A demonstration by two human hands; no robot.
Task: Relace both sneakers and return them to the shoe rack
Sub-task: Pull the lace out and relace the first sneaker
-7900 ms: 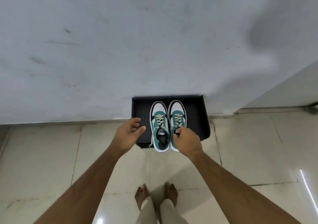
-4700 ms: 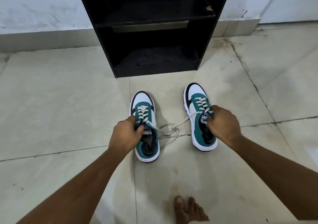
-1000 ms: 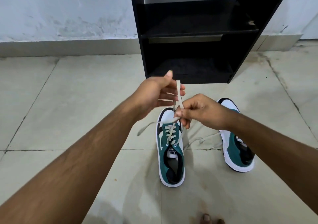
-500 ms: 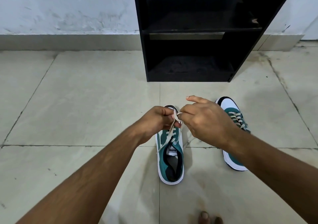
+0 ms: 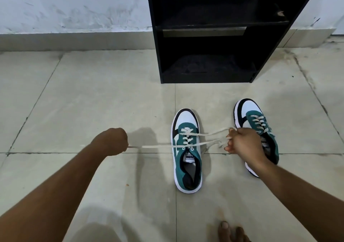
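1. Standing nearest the camera, a bare foot (image 5: pixel 231 231) rests on the tiled floor (image 5: pixel 93 102).
2. Further out, the left hand (image 5: pixel 111 141) is fisted around one end of the lace (image 5: pixel 156 146), and the right hand (image 5: pixel 242 143) is clamped on the other end, both drawn taut sideways.
3. Between them sits the left sneaker (image 5: pixel 188 150) flat on the floor; the right sneaker (image 5: pixel 258 128) lies just behind the right hand, partly hidden.
4. The lace looks flat, soft and light, so pinching near the tips should hold; the light shoe may slide under a pull.
5. Farthest, the black shoe rack (image 5: pixel 208 37) stands against the wall (image 5: pixel 74 5), shelves bare.
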